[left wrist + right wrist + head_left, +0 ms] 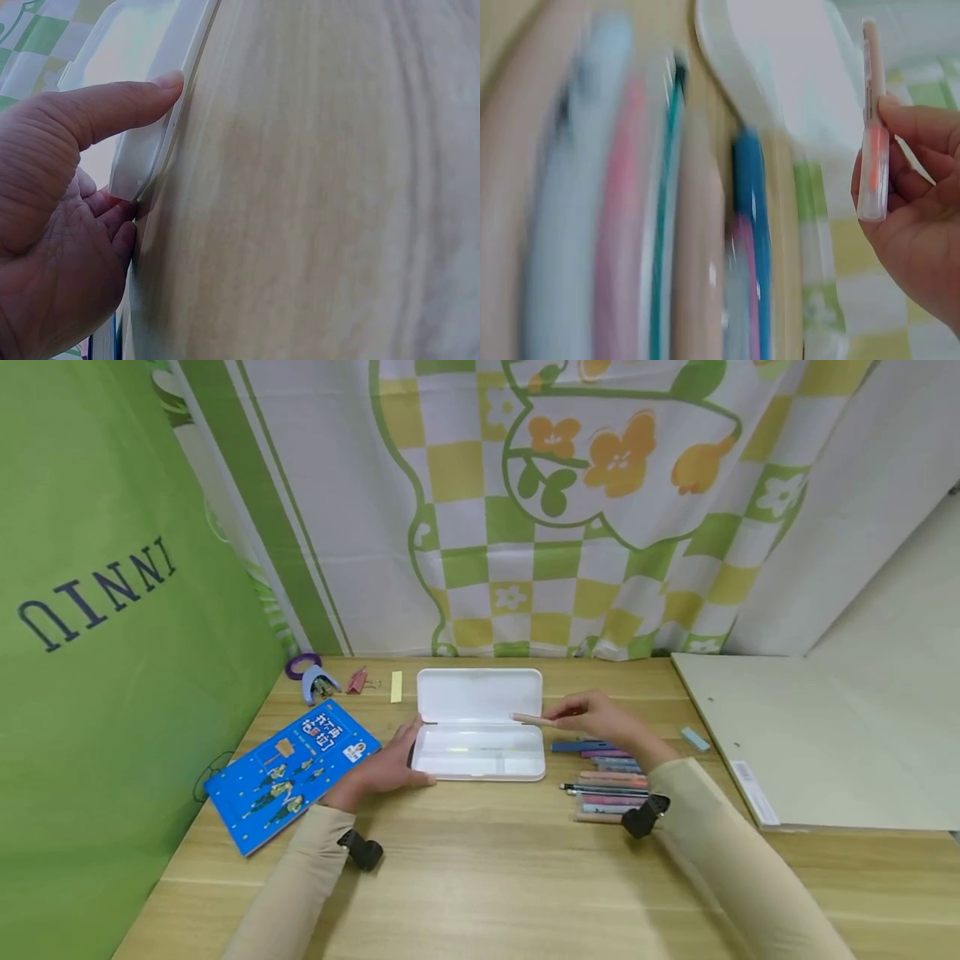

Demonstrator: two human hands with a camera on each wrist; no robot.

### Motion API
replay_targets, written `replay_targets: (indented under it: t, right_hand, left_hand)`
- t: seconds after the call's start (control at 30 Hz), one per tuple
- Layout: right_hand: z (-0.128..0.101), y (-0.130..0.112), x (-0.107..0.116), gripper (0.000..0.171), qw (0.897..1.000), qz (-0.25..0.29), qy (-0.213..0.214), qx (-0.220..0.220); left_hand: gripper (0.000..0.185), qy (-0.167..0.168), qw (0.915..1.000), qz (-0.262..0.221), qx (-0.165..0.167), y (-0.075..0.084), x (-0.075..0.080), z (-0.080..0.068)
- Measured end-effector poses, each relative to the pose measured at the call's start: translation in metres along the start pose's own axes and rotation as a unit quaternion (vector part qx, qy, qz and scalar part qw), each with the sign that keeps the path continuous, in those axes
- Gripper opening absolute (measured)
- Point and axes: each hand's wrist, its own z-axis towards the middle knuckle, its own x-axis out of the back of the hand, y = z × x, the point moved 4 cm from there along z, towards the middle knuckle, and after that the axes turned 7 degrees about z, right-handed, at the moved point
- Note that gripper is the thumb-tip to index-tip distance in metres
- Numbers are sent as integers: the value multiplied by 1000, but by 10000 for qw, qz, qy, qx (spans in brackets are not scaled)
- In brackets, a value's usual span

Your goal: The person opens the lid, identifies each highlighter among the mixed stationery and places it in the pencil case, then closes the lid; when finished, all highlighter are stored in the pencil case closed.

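A white pencil case (480,776) stands on the table with its lid (480,693) raised at the back. My left hand (390,762) holds it at the left end; in the left wrist view the thumb (127,105) lies over the front rim and the fingers bend round the corner. My right hand (592,714) pinches a highlighter (528,719) with a beige barrel above the case's right side. The right wrist view shows the highlighter's clear cap and orange tip. A thin yellowish line shows inside the case.
Several pens and pencils (611,783) lie right of the case. A blue book (292,777) is at the left, with a stapler (319,683), purple tape (303,666), a pink binder clip (357,681) and yellow sticky notes (396,687) behind. An eraser (695,739) lies near a pale board (817,743).
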Motion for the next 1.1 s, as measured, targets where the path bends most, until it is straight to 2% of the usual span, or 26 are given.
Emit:
replay_targets:
  t: [0.17, 0.37, 0.73, 0.83, 0.97, 1.1]
  right_hand:
    - [19, -14, -37, 17, 9989, 9, -123, 461]
    - [42, -19, -66, 13, 9967, -337, 68, 735]
    - [55, -14, -93, 11, 9912, -1203, 297, 466]
    - [55, -12, -93, 10, 9924, -1091, 362, 444]
    - [55, -6, -88, 12, 9981, -480, 299, 241]
    - [50, -1, -77, 16, 9997, 154, 134, 143]
  left_hand:
    - [113, 48, 10000, 57, 0, -3, 0, 1]
    - [113, 34, 10000, 60, -6, -3, 1, 2]
    - [111, 34, 9999, 15, -95, 0, 0, 1]
    - [111, 46, 9999, 5, -104, 0, 0, 1]
    - [111, 38, 10000, 7, -69, 0, 0, 1]
    - [111, 32, 10000, 8, -54, 0, 0, 1]
